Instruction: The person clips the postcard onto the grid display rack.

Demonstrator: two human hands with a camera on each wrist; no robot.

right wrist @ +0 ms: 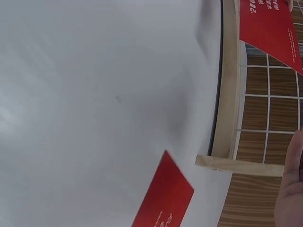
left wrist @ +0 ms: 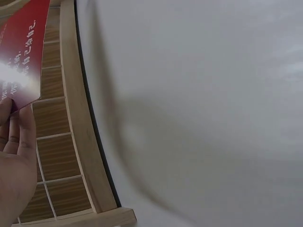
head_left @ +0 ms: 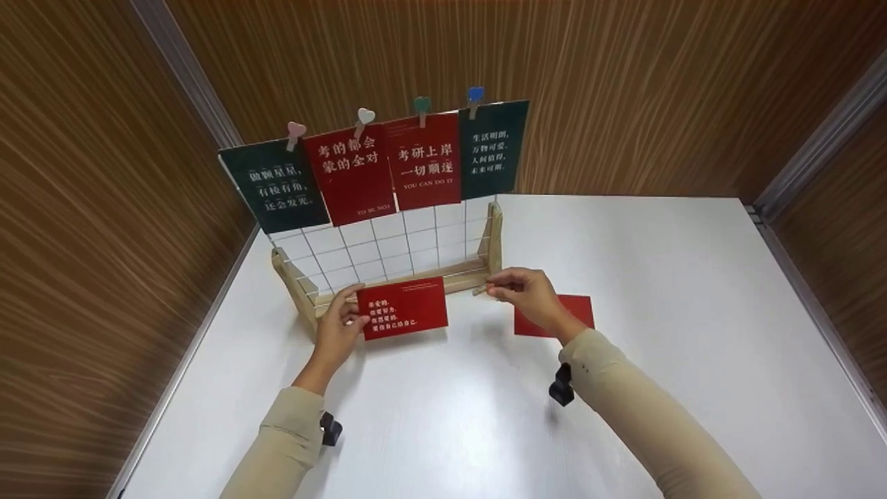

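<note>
My left hand (head_left: 339, 324) pinches a red card (head_left: 409, 308) with white writing by its left edge, thumb in front. The card is held in front of the lower part of a wire grid rack (head_left: 378, 242) with a wooden base. To its right, my right hand (head_left: 527, 294) pinches a small wooden clip (head_left: 479, 291) between thumb and fingertips, near the rack's right foot. The clip's far end is too small to make out. A second red card (head_left: 575, 312) lies on the table, partly hidden under the right hand and wrist.
Along the rack's top hang a left green card (head_left: 277, 187), two red cards (head_left: 353, 173) and a right green card (head_left: 493, 149), held by clips with pink, white, green and blue hearts. Wood-grain panels (head_left: 624, 97) surround the white table (head_left: 665, 298).
</note>
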